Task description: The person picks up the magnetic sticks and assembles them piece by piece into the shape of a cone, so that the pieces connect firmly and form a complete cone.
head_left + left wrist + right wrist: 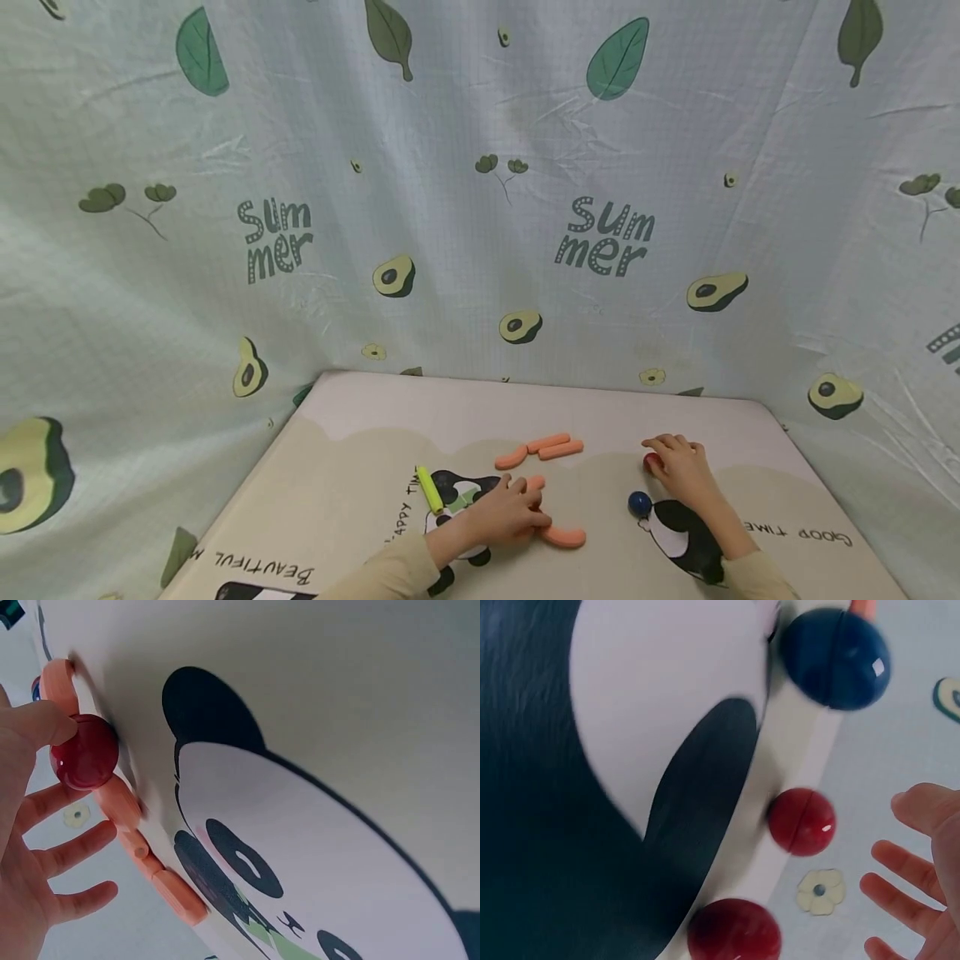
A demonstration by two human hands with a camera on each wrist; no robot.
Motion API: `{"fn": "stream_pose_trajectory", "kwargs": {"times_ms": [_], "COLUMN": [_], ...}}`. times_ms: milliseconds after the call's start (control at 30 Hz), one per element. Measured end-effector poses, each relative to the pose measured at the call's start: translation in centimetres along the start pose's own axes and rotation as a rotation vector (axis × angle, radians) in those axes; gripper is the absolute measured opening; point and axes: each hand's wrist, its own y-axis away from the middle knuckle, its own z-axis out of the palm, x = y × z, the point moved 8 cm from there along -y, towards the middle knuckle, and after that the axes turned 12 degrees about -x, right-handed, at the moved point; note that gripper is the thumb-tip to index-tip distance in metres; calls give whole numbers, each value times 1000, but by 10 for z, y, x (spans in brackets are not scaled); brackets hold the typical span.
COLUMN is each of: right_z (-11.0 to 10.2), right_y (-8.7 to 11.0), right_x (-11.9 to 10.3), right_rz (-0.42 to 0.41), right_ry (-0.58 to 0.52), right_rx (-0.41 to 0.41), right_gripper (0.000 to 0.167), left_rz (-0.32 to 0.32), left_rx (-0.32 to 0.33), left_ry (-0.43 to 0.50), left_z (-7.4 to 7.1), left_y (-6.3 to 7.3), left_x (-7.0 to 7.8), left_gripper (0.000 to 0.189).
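In the left wrist view a glossy red ball [85, 752] is pinched between the thumb and index finger of my left hand [45, 802], the other fingers spread apart. The head view has this left hand [504, 518] low over the printed panda, beside a curved orange sausage-shaped piece [562, 537]; the ball is hidden there. My right hand [682, 471] hovers at a red ball [652, 462] on the right. From the right wrist, its fingers [904, 894] stand loosely extended, apart from a smaller red ball [802, 821], a larger red ball [735, 931] and a blue ball [835, 658].
Several orange pieces [561, 449] lie in a cluster behind the left hand. A yellow-green stick [429, 490] rests left of it on the panda print. The pale printed tabletop [360, 417] ends at a patterned curtain [450, 167] behind and at the sides.
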Motion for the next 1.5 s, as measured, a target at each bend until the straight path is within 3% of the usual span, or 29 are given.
{"fn": "stream_pose_trajectory", "kwargs": {"times_ms": [200, 600, 933, 1200, 1500], "right_z": [8, 28, 35, 38, 37], "right_y": [-7, -3, -1, 1, 1], "right_x": [11, 20, 18, 16, 17], "right_rz": [56, 69, 48, 40, 53], "right_ry": [13, 58, 89, 88, 87], "right_rx": [-124, -217, -223, -216, -213], "right_gripper": [26, 29, 38, 35, 31], "left_rz": [-21, -19, 6, -9, -15], "left_rx": [-35, -43, -73, -39, -25], "left_ry": [46, 37, 122, 57, 60], "left_z": [2, 4, 3, 5, 7], "left_y": [4, 5, 2, 0, -4], "left_x": [-5, -8, -1, 6, 8], "left_gripper": [17, 18, 28, 16, 14]}}
